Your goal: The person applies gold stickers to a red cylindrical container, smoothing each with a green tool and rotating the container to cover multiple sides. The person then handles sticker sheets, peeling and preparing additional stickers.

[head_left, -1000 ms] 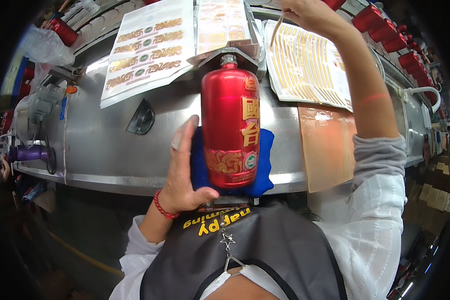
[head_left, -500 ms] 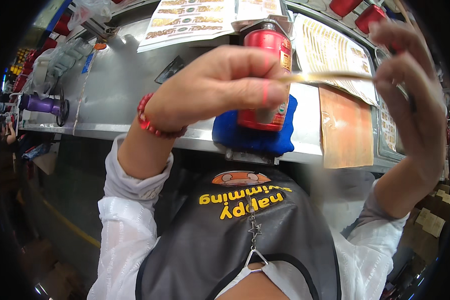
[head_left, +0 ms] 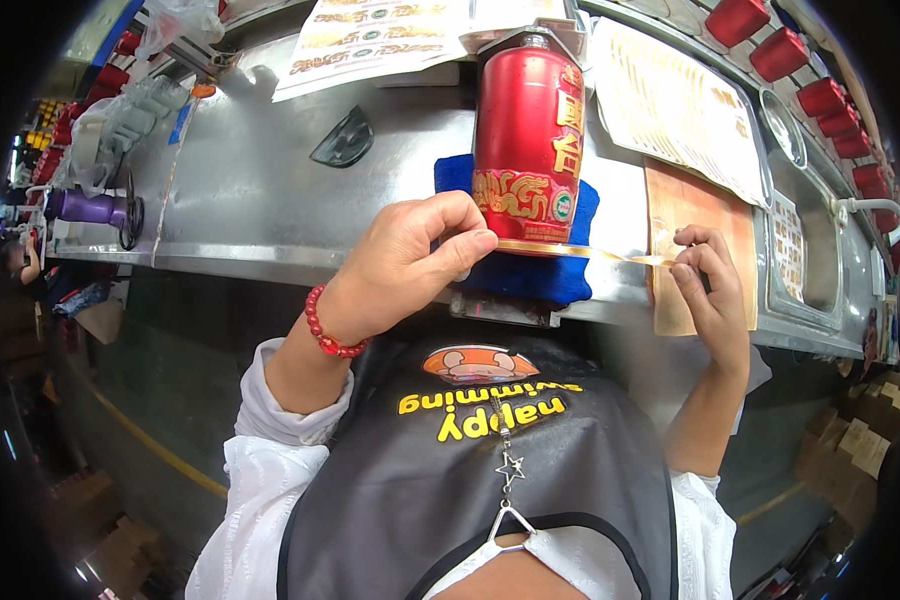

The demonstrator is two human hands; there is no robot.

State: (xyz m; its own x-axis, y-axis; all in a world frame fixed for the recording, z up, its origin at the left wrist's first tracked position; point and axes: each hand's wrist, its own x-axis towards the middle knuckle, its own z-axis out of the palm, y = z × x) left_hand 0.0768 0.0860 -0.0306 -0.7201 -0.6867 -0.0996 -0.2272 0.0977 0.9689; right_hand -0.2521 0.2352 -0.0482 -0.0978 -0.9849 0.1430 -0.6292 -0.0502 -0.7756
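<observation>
Strip point(head_left: 545, 248), thin, golden, pinched by left hand point(head_left: 405, 255) and right hand point(head_left: 712, 285), crosses the glossy bottle point(head_left: 525, 130) near the metal table's point(head_left: 270, 190) front edge.

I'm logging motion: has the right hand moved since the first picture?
Yes: the right hand came toward the person, from the far edge of the gold-striped sheet to above the orange board.
</observation>
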